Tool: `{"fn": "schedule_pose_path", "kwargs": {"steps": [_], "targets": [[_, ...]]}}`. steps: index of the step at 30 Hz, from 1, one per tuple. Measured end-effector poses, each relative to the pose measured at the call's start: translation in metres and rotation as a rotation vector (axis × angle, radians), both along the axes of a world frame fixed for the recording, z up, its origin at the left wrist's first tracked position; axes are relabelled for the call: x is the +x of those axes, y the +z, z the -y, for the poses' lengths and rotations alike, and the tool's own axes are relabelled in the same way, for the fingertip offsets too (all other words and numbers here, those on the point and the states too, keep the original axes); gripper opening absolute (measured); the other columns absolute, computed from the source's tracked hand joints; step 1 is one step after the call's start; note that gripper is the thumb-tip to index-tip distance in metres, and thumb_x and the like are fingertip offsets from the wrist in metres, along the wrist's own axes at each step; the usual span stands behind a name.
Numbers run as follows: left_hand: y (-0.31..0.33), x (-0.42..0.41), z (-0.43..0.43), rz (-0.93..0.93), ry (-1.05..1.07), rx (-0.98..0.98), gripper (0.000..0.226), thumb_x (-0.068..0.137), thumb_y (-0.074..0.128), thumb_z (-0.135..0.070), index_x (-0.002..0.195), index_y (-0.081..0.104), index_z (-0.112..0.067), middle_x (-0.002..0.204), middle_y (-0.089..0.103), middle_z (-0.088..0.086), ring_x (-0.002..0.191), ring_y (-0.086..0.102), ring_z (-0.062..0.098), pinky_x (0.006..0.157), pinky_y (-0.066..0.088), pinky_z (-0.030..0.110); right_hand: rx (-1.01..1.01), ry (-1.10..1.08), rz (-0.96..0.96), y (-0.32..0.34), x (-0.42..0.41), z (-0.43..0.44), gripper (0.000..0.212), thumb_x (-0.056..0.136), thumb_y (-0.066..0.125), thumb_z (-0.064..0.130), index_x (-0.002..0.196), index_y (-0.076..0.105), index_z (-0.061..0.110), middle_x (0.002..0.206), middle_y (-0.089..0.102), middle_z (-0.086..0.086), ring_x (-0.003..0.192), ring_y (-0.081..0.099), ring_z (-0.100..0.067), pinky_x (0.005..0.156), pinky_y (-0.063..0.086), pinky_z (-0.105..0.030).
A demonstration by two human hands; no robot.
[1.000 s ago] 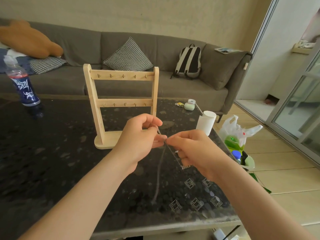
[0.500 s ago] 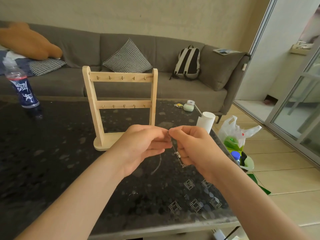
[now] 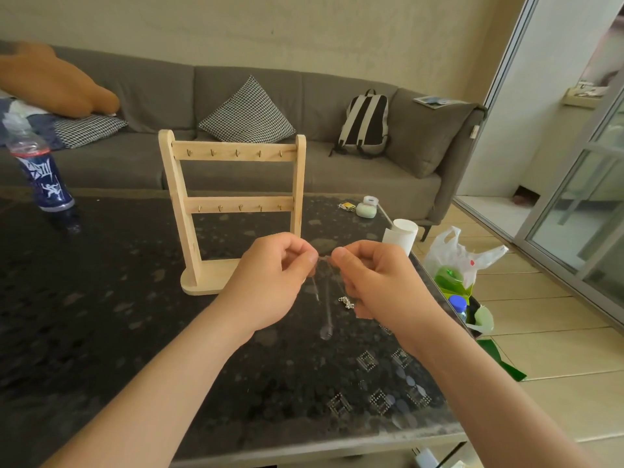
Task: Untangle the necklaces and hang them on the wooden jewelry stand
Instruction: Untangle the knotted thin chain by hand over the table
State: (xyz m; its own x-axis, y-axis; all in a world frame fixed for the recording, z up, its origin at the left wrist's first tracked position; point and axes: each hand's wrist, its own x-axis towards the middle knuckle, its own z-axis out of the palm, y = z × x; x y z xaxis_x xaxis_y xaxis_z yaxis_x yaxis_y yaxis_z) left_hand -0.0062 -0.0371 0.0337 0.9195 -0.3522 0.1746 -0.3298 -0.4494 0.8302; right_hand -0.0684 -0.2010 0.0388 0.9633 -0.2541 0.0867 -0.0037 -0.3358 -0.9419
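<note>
Over dark table [image 3: 101, 315], 2 hands [image 3: 270, 282] [image 3: 381, 285] pinch thin chain [image 3: 346, 301] before 1 wooden 10-hook stand [image 3: 233, 152].

Both hands pinch a thin necklace chain.
Left hand [image 3: 270, 282] and right hand [image 3: 378, 282] hold the chain [image 3: 327, 305] before the wooden stand [image 3: 233, 211].

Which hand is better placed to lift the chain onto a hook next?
Left, probably: the left hand pinches the chain directly in front of the wooden stand, below its bare hooks; the right hand, also pinching it, sits beyond its post.
</note>
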Motion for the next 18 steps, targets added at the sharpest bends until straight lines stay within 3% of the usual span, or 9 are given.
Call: {"fn": "schedule_pose_path", "kwargs": {"steps": [4, 6, 9, 12, 15, 18], "targets": [[-0.002, 0.002, 0.000, 0.075, -0.021, 0.100, 0.007, 0.110, 0.054, -0.029, 0.113, 0.061, -0.031, 0.102, 0.063, -0.017, 0.094, 0.063, 0.002, 0.073, 0.044, 0.008, 0.057, -0.012, -0.082, 0.003, 0.000, -0.001, 0.029, 0.105, 0.062, 0.024, 0.077, 0.066, 0.015, 0.057, 0.042, 0.005, 0.049, 0.037, -0.013, 0.046, 0.037, -0.024], [-0.002, 0.001, 0.003, 0.056, 0.008, 0.009, 0.009, 0.111, 0.052, -0.027, 0.112, 0.061, -0.028, 0.102, 0.067, -0.015, 0.096, 0.065, 0.003, 0.080, 0.048, 0.011, 0.193, 0.041, -0.179, 0.005, -0.001, -0.002, 0.032, 0.104, 0.057, 0.020, 0.072, 0.055, 0.017, 0.062, 0.034, 0.003, 0.052, 0.028, -0.014, 0.044, 0.029, -0.024], [0.001, -0.001, 0.006, -0.176, 0.000, -0.227, 0.015, 0.111, 0.053, -0.024, 0.108, 0.067, -0.022, 0.097, 0.074, -0.005, 0.097, 0.072, 0.011, 0.090, 0.060, 0.027, 0.376, 0.130, -0.242, 0.007, 0.000, -0.005, 0.030, 0.103, 0.051, 0.016, 0.073, 0.051, 0.019, 0.066, 0.035, 0.000, 0.054, 0.026, -0.015, 0.044, 0.025, -0.025], [0.006, 0.001, 0.004, -0.400, -0.039, -0.452, 0.016, 0.110, 0.057, -0.016, 0.104, 0.070, -0.010, 0.091, 0.069, 0.007, 0.091, 0.072, 0.019, 0.086, 0.066, 0.035, 0.316, 0.127, -0.211, 0.008, -0.001, -0.005, 0.029, 0.103, 0.056, 0.017, 0.074, 0.058, 0.017, 0.066, 0.036, -0.001, 0.054, 0.027, -0.015, 0.044, 0.027, -0.024], [0.010, 0.002, 0.000, -0.488, -0.016, -0.626, 0.012, 0.107, 0.062, -0.012, 0.113, 0.072, -0.010, 0.082, 0.070, 0.006, 0.082, 0.072, 0.018, 0.086, 0.066, 0.039, 0.133, 0.080, -0.165, 0.008, -0.004, -0.003, 0.026, 0.104, 0.061, 0.021, 0.080, 0.069, 0.015, 0.060, 0.043, 0.002, 0.050, 0.033, -0.013, 0.045, 0.031, -0.023], [0.011, 0.002, -0.002, -0.557, -0.015, -0.702, 0.015, 0.103, 0.069, -0.016, 0.116, 0.074, -0.011, 0.080, 0.072, 0.005, 0.083, 0.073, 0.019, 0.087, 0.066, 0.040, 0.025, 0.071, -0.078, 0.006, -0.005, -0.004, 0.014, 0.106, 0.061, 0.025, 0.099, 0.072, 0.019, 0.058, 0.057, 0.000, 0.045, 0.040, -0.011, 0.044, 0.036, -0.020]]}}
